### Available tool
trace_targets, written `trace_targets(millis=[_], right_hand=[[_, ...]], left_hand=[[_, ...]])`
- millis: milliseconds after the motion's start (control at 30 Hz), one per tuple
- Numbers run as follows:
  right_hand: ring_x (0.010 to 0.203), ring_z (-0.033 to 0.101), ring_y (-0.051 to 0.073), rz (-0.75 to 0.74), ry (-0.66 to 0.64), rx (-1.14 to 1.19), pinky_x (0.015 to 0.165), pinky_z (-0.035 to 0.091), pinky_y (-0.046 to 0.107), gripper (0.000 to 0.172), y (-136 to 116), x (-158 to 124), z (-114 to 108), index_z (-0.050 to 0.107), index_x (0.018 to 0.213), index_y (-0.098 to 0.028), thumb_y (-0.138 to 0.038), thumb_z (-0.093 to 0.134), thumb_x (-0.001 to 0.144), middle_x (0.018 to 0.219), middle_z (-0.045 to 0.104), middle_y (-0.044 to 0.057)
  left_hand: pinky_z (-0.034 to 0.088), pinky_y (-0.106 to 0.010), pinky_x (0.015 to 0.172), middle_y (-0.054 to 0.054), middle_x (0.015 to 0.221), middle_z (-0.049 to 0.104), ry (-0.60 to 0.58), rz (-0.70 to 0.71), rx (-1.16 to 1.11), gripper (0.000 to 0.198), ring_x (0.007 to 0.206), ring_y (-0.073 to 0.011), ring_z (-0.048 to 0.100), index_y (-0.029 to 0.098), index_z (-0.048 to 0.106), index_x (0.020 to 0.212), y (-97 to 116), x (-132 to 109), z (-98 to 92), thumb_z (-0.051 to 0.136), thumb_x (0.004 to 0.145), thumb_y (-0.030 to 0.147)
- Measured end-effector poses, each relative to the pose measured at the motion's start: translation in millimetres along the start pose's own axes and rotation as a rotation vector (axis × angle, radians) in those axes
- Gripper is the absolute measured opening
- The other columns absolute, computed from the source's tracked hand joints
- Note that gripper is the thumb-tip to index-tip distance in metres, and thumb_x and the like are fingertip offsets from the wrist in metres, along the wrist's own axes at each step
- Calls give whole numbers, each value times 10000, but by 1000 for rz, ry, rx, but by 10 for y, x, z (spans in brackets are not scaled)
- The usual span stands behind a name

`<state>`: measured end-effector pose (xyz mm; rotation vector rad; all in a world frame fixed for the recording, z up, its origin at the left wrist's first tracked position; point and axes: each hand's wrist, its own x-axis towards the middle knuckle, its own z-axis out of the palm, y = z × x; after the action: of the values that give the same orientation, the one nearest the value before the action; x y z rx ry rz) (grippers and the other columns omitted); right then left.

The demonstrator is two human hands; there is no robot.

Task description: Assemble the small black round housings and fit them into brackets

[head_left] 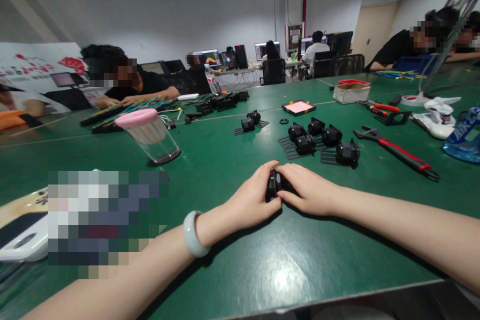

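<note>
My left hand (255, 197) and my right hand (309, 187) meet over the green table (232, 260), both closed around one small black part (274, 185). Fingers and thumbs cover much of the part, so its full shape is hidden. Just beyond my right hand lie several black rounded parts (305, 144) with flat comb-like strips, one of them (348, 152) nearest to it. Farther off, two similar parts (248, 123) sit together, and a small black ring (284, 121) lies to their right.
An adjustable wrench (401, 155) with red-black handle lies right, near a blue bottle (465, 135). Behind are a pink-filled tray (299, 107) and a white-red box (351, 92). At left stands a glass with pink lid (153, 137). People sit across the table.
</note>
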<state>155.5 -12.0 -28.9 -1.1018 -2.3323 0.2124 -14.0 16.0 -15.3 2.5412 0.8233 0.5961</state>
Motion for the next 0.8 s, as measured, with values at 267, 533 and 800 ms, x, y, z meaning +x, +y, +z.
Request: trace_targets(millis=[267, 533, 800], right_hand=[[916, 469, 219, -4, 3, 5, 801, 395, 400, 293, 12, 5, -3, 413, 1040, -132, -232, 482, 773, 973, 519, 112], [934, 460, 219, -4, -2, -8, 810, 395, 391, 287, 16, 2, -6, 420, 1041, -122, -242, 470, 785, 979, 516, 116], [907, 468, 205, 7, 1, 19, 803, 401, 377, 220, 22, 9, -9, 447, 988, -142, -257, 463, 802, 942, 518, 97]], left_hand=[[328, -404, 967, -123, 1231, 402, 0, -6, -5, 614, 1129, -242, 399, 141, 276, 1223, -10, 8, -1, 535, 667, 164], [326, -392, 972, -131, 1245, 385, -24, -12, 17, 617, 1142, -236, 385, 130, 252, 1230, -7, 12, -6, 530, 681, 172], [333, -402, 964, -123, 1229, 402, -5, -2, -2, 631, 1132, -240, 396, 141, 252, 1233, -20, 10, 8, 528, 666, 150]])
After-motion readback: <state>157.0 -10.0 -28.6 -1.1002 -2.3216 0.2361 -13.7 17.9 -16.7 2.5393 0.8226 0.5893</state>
